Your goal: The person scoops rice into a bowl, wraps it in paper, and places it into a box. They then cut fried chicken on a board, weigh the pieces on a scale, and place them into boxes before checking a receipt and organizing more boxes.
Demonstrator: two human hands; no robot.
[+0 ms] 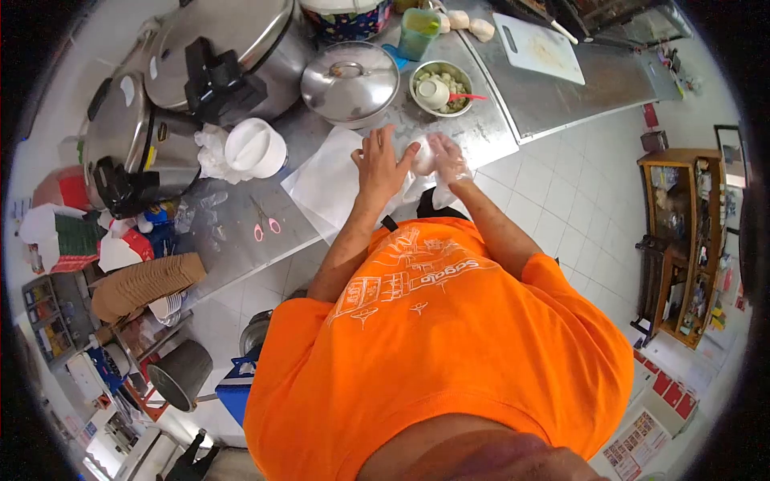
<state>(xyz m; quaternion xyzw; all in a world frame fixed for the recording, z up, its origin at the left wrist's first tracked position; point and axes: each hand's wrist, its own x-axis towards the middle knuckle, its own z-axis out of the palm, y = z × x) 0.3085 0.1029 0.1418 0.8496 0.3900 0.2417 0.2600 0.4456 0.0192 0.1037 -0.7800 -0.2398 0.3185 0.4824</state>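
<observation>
My right hand (451,158) is closed around a whitish, rounded ball (423,157), with clear plastic bunched about it and the palm. Beside it, my left hand (380,166) has its fingers spread, its thumb right at the ball's edge. White paper sheets (325,176) lie on the metal table under and left of my left hand. Just beyond my hands stands a steel bowl (418,100) of pale green chopped pieces, holding a small cream cup (433,93) and a red-handled utensil (472,97).
A lidded steel pot (350,80) and large pressure cookers (220,56) stand at the back left, near a white tub (255,148). Scissors (265,220) lie by the front edge. A white cutting board (539,48) and pale rounded pieces (469,24) are at the back right.
</observation>
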